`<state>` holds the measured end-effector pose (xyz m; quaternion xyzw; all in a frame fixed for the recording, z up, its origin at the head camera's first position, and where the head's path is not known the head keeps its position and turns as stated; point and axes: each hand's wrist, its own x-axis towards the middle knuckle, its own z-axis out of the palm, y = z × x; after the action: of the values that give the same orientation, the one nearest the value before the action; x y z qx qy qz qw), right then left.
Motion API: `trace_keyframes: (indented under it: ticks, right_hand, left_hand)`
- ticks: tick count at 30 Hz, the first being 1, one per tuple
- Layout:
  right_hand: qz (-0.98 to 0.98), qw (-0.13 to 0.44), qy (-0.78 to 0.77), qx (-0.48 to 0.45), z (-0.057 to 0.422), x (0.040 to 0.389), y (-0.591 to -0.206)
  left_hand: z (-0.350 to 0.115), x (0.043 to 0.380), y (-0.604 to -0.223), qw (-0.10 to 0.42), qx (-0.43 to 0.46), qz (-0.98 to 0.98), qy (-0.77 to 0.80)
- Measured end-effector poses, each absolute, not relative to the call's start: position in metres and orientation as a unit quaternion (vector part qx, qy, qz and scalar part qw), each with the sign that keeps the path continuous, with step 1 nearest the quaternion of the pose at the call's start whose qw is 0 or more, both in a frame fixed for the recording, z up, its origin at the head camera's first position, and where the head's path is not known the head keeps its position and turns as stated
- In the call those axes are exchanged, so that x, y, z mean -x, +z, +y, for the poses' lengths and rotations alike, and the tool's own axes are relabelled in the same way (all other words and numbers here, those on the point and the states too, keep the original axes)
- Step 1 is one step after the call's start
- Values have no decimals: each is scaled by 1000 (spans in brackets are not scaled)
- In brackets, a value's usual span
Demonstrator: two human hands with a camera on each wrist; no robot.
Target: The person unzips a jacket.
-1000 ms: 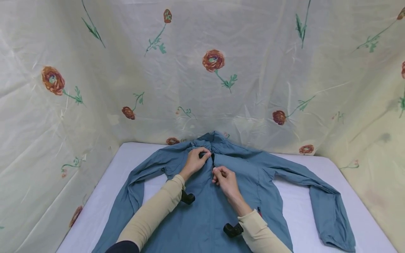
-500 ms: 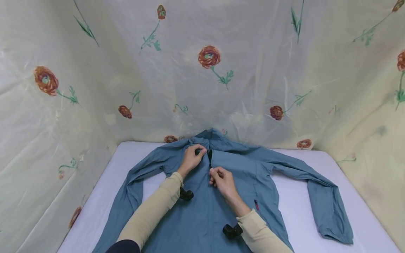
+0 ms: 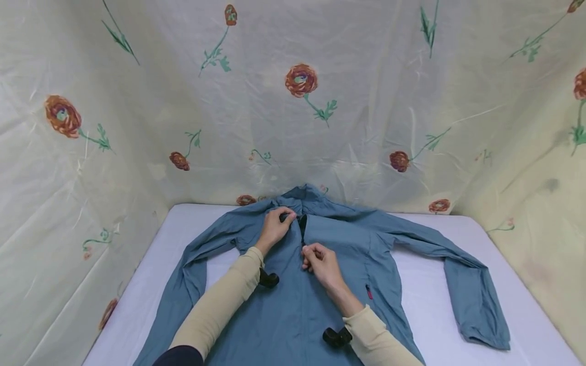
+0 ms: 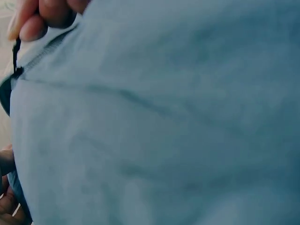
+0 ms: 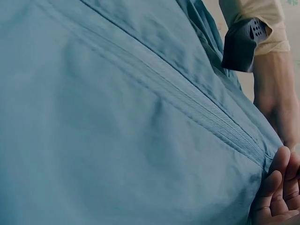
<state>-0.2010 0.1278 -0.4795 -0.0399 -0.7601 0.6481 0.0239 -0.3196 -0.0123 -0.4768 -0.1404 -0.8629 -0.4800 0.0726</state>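
Note:
A blue zip-front jacket (image 3: 281, 320) lies spread face up, collar at the far end. My left hand (image 3: 273, 229) pinches the fabric beside the zip near the collar; its fingers (image 4: 7, 187) also show at the left wrist view's edge. Just below, my right hand (image 3: 324, 264) pinches the black zip pull (image 4: 15, 56) between thumb and finger. A dark, narrow V-shaped opening (image 3: 302, 223) gapes above the slider. Below the right hand, the front seam is joined. In the right wrist view, right-hand fingers (image 5: 272, 192) are at the end of the raised zip band (image 5: 206, 115).
The jacket lies on a white-covered table (image 3: 435, 305). Its sleeve (image 3: 478, 305) is folded down on the right. A flower-printed curtain (image 3: 357, 137) encloses the back and sides. Black wrist cameras (image 3: 337, 336) hang from both forearms, over the jacket.
My right hand has drawn the zip pull slightly toward me, and the dark opening has lengthened. The left hand keeps its hold by the collar. The head view has shifted a little.

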Motion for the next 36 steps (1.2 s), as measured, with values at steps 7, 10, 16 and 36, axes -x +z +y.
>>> trace_keyframes:
  ticks: [7, 10, 16, 36]
  right_hand:
    - [-759, 18, 650, 47, 127, 196, -483]
    - [-759, 13, 649, 49, 128, 194, -483]
    - [-762, 11, 647, 35, 128, 191, -481]
    - [-756, -4, 654, 24, 125, 178, -480]
  left_hand:
    - [-14, 321, -480, 68, 133, -868, -473]
    - [-15, 322, -480, 66, 136, -864, -481]
    - [-20, 328, -477, 69, 135, -855, -496]
    - [-29, 334, -481, 70, 121, -864, -483]
